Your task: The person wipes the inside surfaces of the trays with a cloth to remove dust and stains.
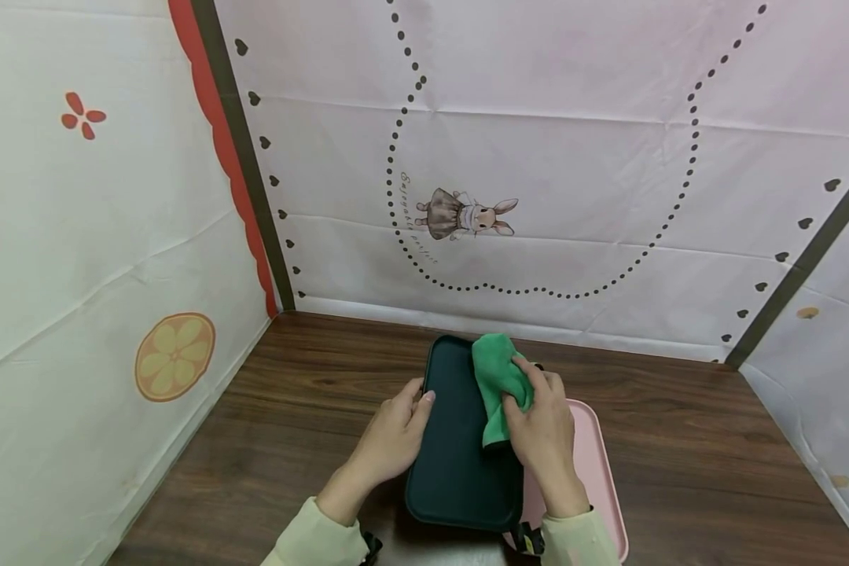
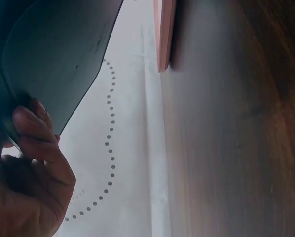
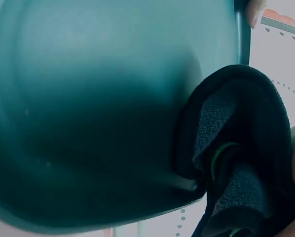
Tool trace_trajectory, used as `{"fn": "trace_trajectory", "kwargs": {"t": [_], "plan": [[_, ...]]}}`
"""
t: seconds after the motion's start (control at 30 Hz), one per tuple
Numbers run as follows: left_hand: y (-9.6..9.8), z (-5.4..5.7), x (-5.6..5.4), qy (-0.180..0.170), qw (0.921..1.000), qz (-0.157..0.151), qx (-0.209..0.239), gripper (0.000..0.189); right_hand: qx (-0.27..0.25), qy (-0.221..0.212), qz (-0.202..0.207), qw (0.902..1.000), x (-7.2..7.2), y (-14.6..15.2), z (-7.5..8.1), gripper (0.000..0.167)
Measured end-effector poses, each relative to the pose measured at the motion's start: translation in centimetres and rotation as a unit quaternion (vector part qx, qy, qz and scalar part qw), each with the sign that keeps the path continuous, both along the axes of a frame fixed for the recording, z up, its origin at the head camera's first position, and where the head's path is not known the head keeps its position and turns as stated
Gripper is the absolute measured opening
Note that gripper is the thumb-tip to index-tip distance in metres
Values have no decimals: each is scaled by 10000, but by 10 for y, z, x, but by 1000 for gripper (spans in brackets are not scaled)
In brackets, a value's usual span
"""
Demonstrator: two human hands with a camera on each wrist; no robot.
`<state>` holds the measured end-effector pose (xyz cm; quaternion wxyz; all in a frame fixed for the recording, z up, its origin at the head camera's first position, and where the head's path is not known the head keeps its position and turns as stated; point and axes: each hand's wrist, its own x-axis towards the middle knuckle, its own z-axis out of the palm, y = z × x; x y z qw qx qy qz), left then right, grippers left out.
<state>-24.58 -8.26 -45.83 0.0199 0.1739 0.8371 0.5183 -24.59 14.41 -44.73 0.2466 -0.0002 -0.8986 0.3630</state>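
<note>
A dark green rectangular tray (image 1: 460, 479) is held up off the table, its inner face towards the head camera. At its left edge my left hand (image 1: 387, 438) grips the rim, thumb on top; the left wrist view shows curled fingers (image 2: 44, 148) against the tray's underside (image 2: 58, 64). My right hand (image 1: 546, 428) pinches a bunched green cloth (image 1: 494, 373) at the tray's upper right side. Seen from the right wrist, the folded cloth (image 3: 236, 123) looks dark and lies over the tray's rim. A pink tray (image 1: 597, 472) sits partly hidden beneath the green tray and right arm.
The brown wood-grain table (image 1: 707, 464) extends to both sides. White printed sheets form a back wall (image 1: 573, 173) and a left wall (image 1: 78, 259), with another at the right. In the left wrist view, the pink tray's edge (image 2: 165, 39) stands above the tabletop.
</note>
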Motion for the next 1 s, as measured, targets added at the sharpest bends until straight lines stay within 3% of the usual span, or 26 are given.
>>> {"fn": "trace_trajectory", "kwargs": {"t": [0.2, 0.47, 0.6, 1.0], "plan": [[2, 2, 4, 200, 9996, 77, -189, 64, -197, 104, 323, 9992, 0, -3, 1, 52], [4, 4, 5, 277, 9991, -145, -303, 56, -361, 307, 1082, 9930, 5, -14, 4, 51], [4, 6, 6, 340, 9991, -159, -207, 56, -340, 384, 1226, 9911, 7, -17, 7, 52], [2, 5, 2, 619, 9976, 268, 151, 52, -22, 271, 1745, 9843, 18, -24, 17, 56]]}}
